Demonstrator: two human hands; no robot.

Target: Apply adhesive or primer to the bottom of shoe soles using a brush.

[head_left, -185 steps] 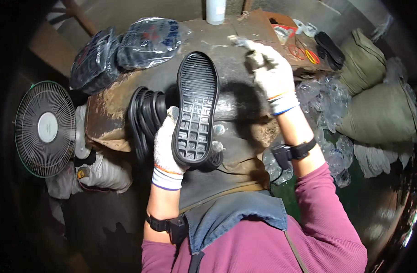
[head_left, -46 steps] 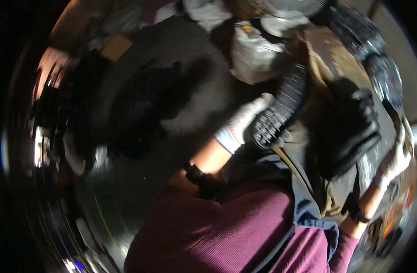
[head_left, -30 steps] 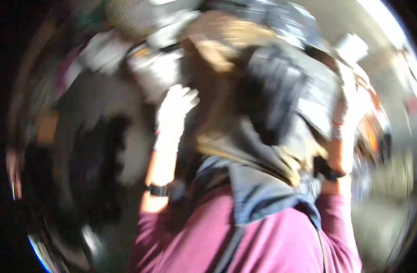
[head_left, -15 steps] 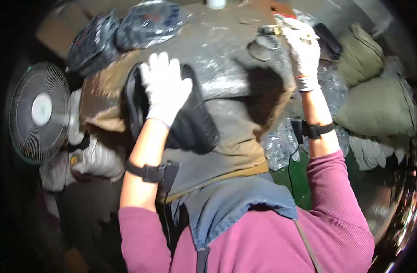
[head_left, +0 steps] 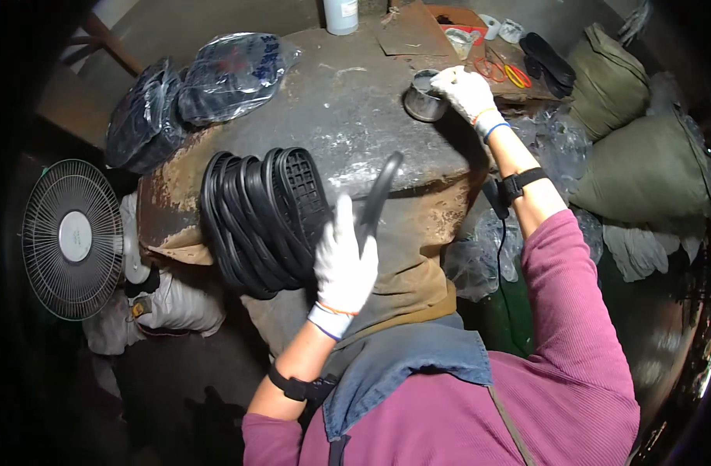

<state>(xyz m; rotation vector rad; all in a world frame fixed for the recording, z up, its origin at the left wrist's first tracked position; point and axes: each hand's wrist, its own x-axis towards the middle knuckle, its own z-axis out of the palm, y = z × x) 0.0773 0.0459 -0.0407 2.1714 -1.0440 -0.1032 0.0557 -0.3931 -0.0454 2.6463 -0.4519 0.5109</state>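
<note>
A row of black rubber shoe soles stands on edge, packed together, at the table's near left. Beside them my left hand, in a white glove, is closed around the lower end of a single black sole, seen edge-on and blurred. My right hand, also gloved, has its fingers bent together at the rim of a small round metal cup. Whatever those fingers pinch is hidden by the glove and the cup.
Plastic-wrapped dark bundles lie on the table's far left. At the back are a clear bottle, a cardboard piece, yellow-handled scissors and dark soles. A fan stands left, green sacks right.
My left hand has come down and right off the soles, with one sole now in it. My right hand has moved left and down to the metal cup. The view has shifted.
</note>
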